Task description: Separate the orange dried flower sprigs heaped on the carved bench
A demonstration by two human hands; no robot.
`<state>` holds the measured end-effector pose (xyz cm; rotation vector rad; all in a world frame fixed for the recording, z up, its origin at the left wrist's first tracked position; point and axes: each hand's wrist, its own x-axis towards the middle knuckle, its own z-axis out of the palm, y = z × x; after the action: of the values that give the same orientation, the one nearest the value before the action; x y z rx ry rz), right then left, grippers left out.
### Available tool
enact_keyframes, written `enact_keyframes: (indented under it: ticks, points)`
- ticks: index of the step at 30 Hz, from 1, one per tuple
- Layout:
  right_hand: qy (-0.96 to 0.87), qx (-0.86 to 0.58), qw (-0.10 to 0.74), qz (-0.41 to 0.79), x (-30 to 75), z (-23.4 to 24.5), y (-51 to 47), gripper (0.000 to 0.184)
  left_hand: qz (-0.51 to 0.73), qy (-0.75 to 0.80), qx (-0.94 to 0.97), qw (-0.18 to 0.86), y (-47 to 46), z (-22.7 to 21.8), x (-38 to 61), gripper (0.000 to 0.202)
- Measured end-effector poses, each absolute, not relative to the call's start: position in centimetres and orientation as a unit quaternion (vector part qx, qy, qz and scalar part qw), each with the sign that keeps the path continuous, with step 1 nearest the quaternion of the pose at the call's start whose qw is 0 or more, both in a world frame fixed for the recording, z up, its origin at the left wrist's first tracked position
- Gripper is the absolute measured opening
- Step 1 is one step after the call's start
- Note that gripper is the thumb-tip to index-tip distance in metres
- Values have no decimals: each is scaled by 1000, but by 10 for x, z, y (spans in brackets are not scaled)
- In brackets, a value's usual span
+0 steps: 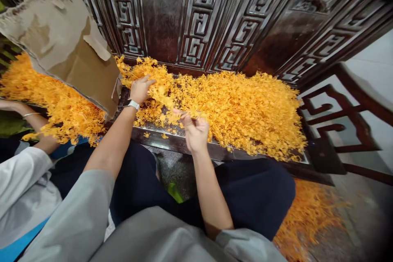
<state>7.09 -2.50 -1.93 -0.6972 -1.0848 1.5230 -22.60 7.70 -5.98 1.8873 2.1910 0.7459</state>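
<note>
A long heap of small orange flowers (245, 110), spidery in shape, covers the dark wooden bench (166, 138) before me. My left hand (141, 89), with a white-banded watch on the wrist, is closed on a clump of these flowers at the heap's left end; some of its fingers are hidden among them. Nearer to me, my right hand (195, 131) pinches orange flowers between thumb and fingers at the heap's front edge. Loose flowers stretch between the two hands. What exactly lies between the fingertips is too small to make out.
A torn cardboard piece (70, 49) stands upright left of my left hand. Beyond it are more orange flowers (67, 106) and another person's arm (37, 125). Carved dark wood panels (162, 28) rise behind. An openwork armrest (344, 114) bounds the right; orange strands (310, 213) lie below.
</note>
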Motion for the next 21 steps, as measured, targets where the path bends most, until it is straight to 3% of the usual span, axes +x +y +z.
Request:
enact_keyframes:
  ticks: [5,12,16,18,21]
  points:
    - [-481,-333,616,527,84,12,34,25,248,747,616,29,84,-61,-231,73]
    - [-471,-257,677,505,96,76,118,15,258,763,593,0,87,-74,-234,65]
    - [-408,-116,788,447,148,153,138,53,221,820,528,15,77,-76,-257,63]
    - [-458,-94,762,447,173,178,142,56,236,825,513,-6,75,-67,-259,67]
    - [-519,-133,707,462,191,183,143,33,271,799,534,-50,77,-43,-239,89]
